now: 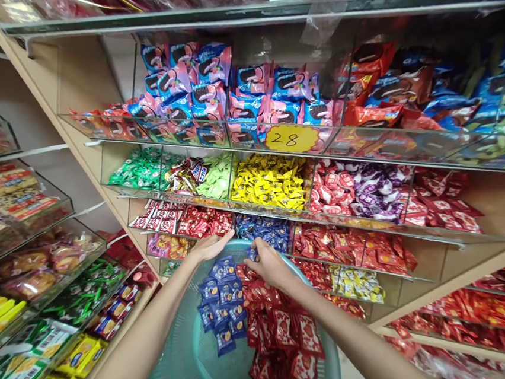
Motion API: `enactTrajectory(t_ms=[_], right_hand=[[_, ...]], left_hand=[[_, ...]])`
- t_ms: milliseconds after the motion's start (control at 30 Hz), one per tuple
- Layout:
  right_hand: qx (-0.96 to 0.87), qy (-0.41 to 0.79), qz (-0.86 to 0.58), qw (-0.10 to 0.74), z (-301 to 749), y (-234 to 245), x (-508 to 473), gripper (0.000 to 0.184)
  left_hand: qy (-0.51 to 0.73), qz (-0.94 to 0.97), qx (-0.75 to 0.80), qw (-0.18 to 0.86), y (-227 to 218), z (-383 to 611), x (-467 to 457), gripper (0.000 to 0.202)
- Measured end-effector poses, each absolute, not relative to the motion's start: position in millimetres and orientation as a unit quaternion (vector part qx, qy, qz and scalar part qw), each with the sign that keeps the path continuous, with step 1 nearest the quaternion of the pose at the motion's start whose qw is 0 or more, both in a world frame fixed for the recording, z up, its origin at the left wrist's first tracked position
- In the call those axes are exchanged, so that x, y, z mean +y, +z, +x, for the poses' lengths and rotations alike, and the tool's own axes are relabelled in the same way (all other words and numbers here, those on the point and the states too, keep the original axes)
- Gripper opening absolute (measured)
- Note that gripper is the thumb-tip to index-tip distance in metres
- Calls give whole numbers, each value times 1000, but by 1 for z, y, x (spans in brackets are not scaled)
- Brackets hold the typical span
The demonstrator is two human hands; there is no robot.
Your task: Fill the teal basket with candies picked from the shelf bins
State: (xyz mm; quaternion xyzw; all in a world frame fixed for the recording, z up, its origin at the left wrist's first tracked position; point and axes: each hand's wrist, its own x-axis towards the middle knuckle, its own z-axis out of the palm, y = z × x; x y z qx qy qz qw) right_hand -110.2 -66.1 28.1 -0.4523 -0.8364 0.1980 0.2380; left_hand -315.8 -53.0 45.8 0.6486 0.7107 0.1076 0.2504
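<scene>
A green plastic basket (174, 352) stands below the shelves, between my forearms. Blue candy packets (222, 302) lie in its left part, and red candy packets (284, 329) are heaped on the right. My left hand (213, 247) is at the basket's far rim, palm inward, its fingers stretched out and holding nothing. Over the same rim, my right hand (271, 265) has its thumb and fingers around a small blue candy packet (251, 254). Just beyond both hands, a shelf bin holds more blue candy packets (268, 231); the basket rim and my hands hide part of it.
Clear dividers split the shelves into bins. Yellow candies (272, 181) and purple candies (380, 189) fill bins above my hands. A yellow price tag (292, 138) reads 28. At left, another rack holds yellow packs (81, 356). A clear shelf edge (254, 207) juts above the basket.
</scene>
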Motion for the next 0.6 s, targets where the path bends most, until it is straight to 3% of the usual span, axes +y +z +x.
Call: enactTrajectory(t_ms=[267, 600], right_hand=[[-851, 180, -458, 185, -134, 30, -91, 26], [-888, 31, -443, 116, -184, 14, -127, 22]], left_hand=[[99, 657, 708, 241, 43, -314, -52, 73], [103, 651, 709, 252, 37, -319, -50, 72]])
